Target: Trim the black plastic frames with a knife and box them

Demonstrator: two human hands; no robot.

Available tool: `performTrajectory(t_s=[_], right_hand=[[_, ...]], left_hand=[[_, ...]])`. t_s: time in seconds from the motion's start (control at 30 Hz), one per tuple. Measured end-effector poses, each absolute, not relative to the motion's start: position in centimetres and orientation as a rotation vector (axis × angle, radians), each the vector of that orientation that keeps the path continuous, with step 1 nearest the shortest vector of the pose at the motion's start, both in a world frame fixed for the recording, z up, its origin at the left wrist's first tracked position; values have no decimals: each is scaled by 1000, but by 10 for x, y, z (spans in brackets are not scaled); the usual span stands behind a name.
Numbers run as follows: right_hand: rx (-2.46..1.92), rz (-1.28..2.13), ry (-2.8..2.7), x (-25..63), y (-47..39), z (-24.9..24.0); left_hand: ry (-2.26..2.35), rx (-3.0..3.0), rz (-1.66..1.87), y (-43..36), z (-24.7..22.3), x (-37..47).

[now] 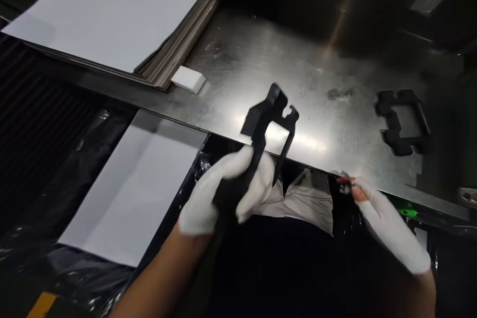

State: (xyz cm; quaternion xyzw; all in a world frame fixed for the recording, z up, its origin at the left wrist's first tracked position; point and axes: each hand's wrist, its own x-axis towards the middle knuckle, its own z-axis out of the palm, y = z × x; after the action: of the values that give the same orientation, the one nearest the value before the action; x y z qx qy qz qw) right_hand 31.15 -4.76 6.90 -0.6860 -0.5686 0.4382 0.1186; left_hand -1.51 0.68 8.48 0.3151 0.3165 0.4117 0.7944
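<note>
My left hand [229, 184], in a white glove, is closed around a black notched frame [261, 126]. The frame is held tilted above the front edge of the metal table, and part of it is hidden by the glove. My right hand [376, 208] also wears a white glove, with bare fingertips showing. Its fingers are pinched together at the table's front edge, around something small, dark and blurred. A second black frame [395, 121] of similar shape lies flat on the table to the right, apart from both hands.
The shiny metal table [316, 89] spans the middle. A stack of sheets [112, 10] with a white top stands at the back left, a small white block [188, 79] beside it. White sheets [130, 189] lie on black plastic at lower left. Something green [408, 211] shows at right.
</note>
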Motion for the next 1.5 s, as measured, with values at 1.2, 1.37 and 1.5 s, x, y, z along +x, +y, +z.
performTrajectory(t_s=[1.2, 1.37, 1.5], right_hand=[[-2088, 122, -2289, 249, 58, 9], [-2055, 112, -2194, 248, 58, 17], [-1710, 653, -1818, 235, 44, 29]], left_hand=[[769, 639, 664, 91, 69, 48], [631, 527, 884, 70, 68, 27], [451, 471, 1002, 45, 66, 13]])
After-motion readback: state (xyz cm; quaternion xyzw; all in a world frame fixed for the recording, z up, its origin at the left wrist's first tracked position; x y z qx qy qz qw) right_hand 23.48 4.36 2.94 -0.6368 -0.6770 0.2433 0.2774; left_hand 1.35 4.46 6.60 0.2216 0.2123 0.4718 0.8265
